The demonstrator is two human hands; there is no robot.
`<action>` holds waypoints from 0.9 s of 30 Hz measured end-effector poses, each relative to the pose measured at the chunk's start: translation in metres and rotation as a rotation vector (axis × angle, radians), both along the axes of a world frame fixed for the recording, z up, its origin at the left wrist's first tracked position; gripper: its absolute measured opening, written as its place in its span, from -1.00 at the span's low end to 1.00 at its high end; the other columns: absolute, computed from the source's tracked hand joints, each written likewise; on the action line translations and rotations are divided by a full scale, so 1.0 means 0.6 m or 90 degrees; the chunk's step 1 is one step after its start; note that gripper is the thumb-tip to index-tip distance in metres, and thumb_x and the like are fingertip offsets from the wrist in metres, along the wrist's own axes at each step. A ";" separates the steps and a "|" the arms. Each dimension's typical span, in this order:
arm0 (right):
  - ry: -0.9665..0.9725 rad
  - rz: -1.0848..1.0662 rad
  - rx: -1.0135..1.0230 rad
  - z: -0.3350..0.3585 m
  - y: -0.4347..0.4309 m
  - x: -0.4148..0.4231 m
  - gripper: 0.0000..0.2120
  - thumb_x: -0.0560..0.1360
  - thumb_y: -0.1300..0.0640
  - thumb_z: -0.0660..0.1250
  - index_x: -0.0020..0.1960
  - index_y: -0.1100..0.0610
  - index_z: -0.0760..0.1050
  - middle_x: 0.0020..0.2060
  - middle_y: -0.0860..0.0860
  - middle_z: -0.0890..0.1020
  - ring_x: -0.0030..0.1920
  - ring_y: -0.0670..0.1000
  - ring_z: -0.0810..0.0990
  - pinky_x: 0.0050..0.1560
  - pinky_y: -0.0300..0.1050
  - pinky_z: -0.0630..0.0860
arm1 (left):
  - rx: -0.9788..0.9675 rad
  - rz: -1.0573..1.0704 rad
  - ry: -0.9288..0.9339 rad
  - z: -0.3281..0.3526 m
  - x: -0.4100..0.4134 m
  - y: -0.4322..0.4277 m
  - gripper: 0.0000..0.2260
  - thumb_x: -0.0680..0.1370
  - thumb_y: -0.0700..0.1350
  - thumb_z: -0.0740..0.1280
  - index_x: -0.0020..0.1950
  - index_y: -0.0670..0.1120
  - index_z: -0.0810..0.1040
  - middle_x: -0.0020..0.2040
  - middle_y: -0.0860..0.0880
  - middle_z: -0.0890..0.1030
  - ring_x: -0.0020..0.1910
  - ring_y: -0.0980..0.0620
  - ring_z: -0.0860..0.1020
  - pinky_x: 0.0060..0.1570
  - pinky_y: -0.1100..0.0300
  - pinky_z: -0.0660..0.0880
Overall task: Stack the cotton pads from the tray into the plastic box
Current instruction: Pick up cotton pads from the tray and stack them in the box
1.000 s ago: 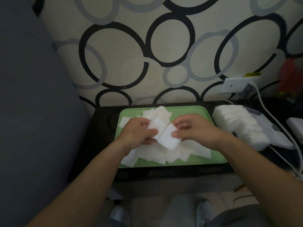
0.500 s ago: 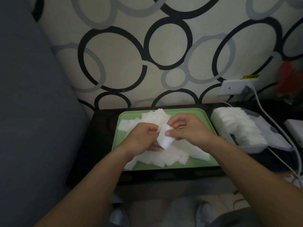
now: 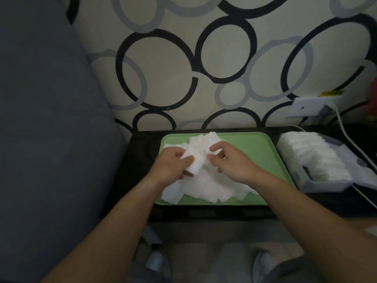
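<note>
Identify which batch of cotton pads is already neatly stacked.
The row of pads in the plastic box, right of the green tray: they stand packed side by side, while the loose heap on the tray lies scattered.

soft matt cotton pads (image 3: 206, 186), smooth green plastic tray (image 3: 255, 148), translucent plastic box (image 3: 326, 183), glossy dark table (image 3: 140, 160)

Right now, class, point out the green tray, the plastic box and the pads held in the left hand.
green tray (image 3: 255, 152), head view, bare floor at its right side
plastic box (image 3: 324, 186), head view, its near end wall
held pads (image 3: 194, 163), head view, middle of the small stack
</note>
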State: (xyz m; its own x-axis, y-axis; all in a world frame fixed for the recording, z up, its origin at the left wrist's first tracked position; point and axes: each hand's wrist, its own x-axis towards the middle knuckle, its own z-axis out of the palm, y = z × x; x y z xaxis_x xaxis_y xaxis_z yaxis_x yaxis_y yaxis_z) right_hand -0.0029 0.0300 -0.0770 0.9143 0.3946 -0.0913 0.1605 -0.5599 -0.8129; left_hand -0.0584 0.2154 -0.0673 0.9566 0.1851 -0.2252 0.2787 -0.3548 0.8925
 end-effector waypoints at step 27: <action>0.133 0.150 0.127 0.028 0.025 -0.001 -0.90 0.50 0.27 0.42 -0.17 0.12 0.59 -0.22 0.06 0.63 -0.16 -0.02 0.58 -0.08 -0.11 0.56 | -0.101 0.073 -0.021 -0.008 -0.017 0.078 -0.87 0.60 -0.10 0.39 0.11 -0.07 0.66 -0.02 -0.04 0.69 -0.05 -0.01 0.67 -0.18 0.19 0.60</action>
State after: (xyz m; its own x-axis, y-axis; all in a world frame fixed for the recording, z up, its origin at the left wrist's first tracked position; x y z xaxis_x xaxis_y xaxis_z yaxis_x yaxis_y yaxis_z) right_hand -0.0032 0.0447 -0.0602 0.7658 0.6212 -0.1664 0.0853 -0.3546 -0.9311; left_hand -0.0688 0.2621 -0.0718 0.9386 0.2581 -0.2291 0.2790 -0.1767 0.9439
